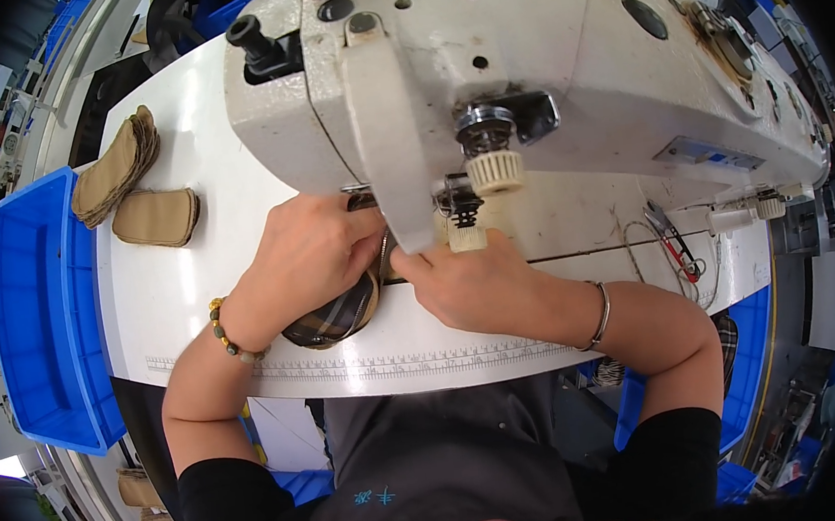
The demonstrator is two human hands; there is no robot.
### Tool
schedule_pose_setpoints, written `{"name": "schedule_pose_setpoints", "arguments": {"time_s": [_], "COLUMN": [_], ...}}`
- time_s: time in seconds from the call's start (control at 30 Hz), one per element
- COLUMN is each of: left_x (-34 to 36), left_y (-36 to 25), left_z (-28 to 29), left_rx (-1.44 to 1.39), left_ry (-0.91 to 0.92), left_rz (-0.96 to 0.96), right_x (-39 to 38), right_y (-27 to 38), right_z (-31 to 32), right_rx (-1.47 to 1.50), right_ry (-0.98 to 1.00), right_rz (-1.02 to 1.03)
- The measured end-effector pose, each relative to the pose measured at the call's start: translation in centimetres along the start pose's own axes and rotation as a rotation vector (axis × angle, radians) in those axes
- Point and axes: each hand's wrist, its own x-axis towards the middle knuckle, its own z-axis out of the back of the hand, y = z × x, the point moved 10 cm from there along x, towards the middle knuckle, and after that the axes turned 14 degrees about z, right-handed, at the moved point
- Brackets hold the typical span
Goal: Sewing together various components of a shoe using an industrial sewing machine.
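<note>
Under the head of a white sewing machine (539, 58), both my hands work on a dark plaid fabric pouch piece (333, 319) with a rounded end and what looks like a zipper along its edge. My left hand (311, 251) lies over the piece, its fingers closed on it just left of the needle area. On the other side my right hand (469, 278) has thumb and fingers pinched at the fabric's edge. The needle and presser foot are mostly hidden behind the machine's lever cover and my fingers.
Two stacks of tan fabric pieces, a taller stack (113, 174) and a lower stack (154, 217), lie at the table's left. Beyond them stands a blue bin (82, 323). Red-handled thread snips (677, 243) and loose cord rest at right. A printed ruler (407, 364) runs along the front edge.
</note>
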Motion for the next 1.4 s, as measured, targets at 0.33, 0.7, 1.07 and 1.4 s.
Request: {"name": "schedule_pose_setpoints", "arguments": {"time_s": [0.33,0.7,1.07,1.4], "left_x": [0.2,-0.7,-1.3,-1.4], "left_y": [-0.5,-0.4,1.2,-0.9], "left_z": [0.2,1.3,3.9,1.6], "left_rx": [-0.043,0.022,-0.403,-0.055], "left_ry": [-0.052,0.010,-0.008,-0.168], "left_rz": [0.030,0.012,-0.254,-0.109], "right_x": [-0.3,-0.5,-0.3,-0.2], "right_y": [-0.3,-0.7,-1.1,2.6], "right_z": [-0.1,-0.9,0.0,-0.4], "right_rx": [-0.102,-0.331,-0.218,-0.216], "right_ry": [-0.036,0.136,0.070,0.020], "right_rz": [0.028,0.030,0.018,0.173]}}
